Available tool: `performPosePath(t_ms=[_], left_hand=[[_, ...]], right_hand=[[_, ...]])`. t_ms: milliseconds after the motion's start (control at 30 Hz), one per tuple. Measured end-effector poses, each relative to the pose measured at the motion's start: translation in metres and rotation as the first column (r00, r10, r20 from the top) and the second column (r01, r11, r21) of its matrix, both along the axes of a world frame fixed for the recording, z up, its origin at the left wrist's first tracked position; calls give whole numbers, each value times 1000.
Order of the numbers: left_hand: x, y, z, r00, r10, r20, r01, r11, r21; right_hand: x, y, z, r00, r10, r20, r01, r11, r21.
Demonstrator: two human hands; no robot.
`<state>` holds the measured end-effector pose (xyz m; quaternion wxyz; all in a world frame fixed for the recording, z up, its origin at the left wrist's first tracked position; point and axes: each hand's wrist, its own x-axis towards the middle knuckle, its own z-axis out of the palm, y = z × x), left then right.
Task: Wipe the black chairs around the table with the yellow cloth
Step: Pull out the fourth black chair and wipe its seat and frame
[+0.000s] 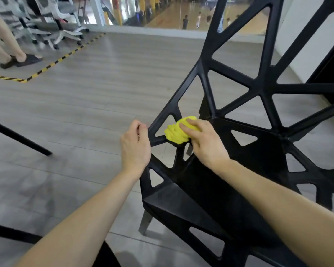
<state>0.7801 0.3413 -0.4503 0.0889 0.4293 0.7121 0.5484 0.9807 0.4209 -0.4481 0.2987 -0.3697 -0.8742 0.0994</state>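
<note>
Head view puts your right hand point(202, 141) at the centre of the work: its fingers lie fairly straight across the bunched yellow cloth point(176, 132), pressing it down onto the black chair point(249, 147) at the left rear corner of the seat, where the struts of the armrest frame meet the seat. Your left hand point(136, 145) sits just beside it, fingers curled round the outer corner of that same frame, which should steady the chair against the push of the cloth. To do this step well, I'd judge you should keep the left grip firm, keep the palm flat so the cloth stays spread under the fingers rather than balled up, and follow each strut along its length, working into the triangular openings where dust would likely collect. Further out, the seat drops away toward you and the lattice back rises to the upper right. What the cloth touches beneath your palm is hidden, so whether it covers the joint fully cannot be told. The chair's back is cut off by the top and right edges, most legs are out of sight, and the table itself does not show clearly; only dark legs point(19, 137) at the left edge suggest other furniture.
</note>
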Motion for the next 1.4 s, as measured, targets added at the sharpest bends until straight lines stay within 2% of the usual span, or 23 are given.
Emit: performPosePath(t_ms=[67,167,233,300,367,400,467,533,567,667,700,733,767,833,900,933,1033,1133,1200,1233,1300,1333,1400], left_hand=[[1,0,1,999,30,20,-30,1000,8],[1,1,0,997,57,45,-57,998,-3],[1,-1,1,991,104,89,-103,995,-7],[1,0,1,983,142,116,-144,990,10],[0,0,2,978,176,112,-178,984,7],[0,1,1,977,184,108,-185,983,-5],[3,-4,1,977,177,120,-177,984,-12],[6,-11,0,974,170,153,-167,986,-27],[7,-14,-2,975,166,149,-160,986,-50],[2,-17,-14,969,167,181,-142,980,-142],[1,-16,-16,962,178,209,-151,979,-141],[2,-16,-15,958,187,215,-163,979,-125],[4,-17,-12,962,185,199,-166,980,-108],[7,-16,-5,972,162,170,-152,986,-69],[7,-12,0,965,166,201,-163,986,-32],[5,-8,1,962,173,211,-171,985,-30],[-5,11,4,967,197,162,-183,978,-98],[-15,26,4,970,211,121,-190,968,-164],[-17,25,0,986,157,52,-141,962,-234],[-17,19,-3,993,110,49,-96,969,-229],[-16,-6,-11,986,14,165,19,980,-196],[-16,-21,-16,963,-36,266,87,980,-181],[-13,-50,-27,881,-144,451,242,956,-168]], right_hand=[[14,8,14,998,10,56,-9,1000,-14],[-28,33,68,937,-237,-257,213,970,-118],[-63,16,70,908,-299,-295,289,954,-79],[-67,-27,36,981,-104,-164,111,993,31],[-45,-56,12,987,163,-15,-161,985,59],[-37,-47,15,977,213,30,-215,974,67],[-32,-8,28,999,43,-29,-41,997,60],[-44,-2,37,972,-184,-149,177,983,-57],[-54,-18,33,975,-166,-145,162,986,-39],[-51,-73,3,983,183,21,-184,978,95],[-38,-63,2,968,232,94,-242,963,118],[-24,-40,8,962,211,172,-241,955,173],[-8,-13,12,965,96,244,-148,968,202],[24,30,17,920,-169,353,137,984,114],[32,33,11,900,-316,300,342,939,-34],[22,19,7,913,-306,268,332,941,-57],[-23,-38,1,997,-34,73,42,993,-111],[-40,-49,10,978,196,73,-188,977,-103],[-32,-28,28,982,166,90,-158,983,-91],[-27,-17,39,997,67,47,-63,993,-96],[-27,-3,61,962,-207,-178,193,977,-94],[-37,-3,65,923,-272,-273,255,962,-96],[-69,-20,51,958,-119,-261,108,993,-55]])
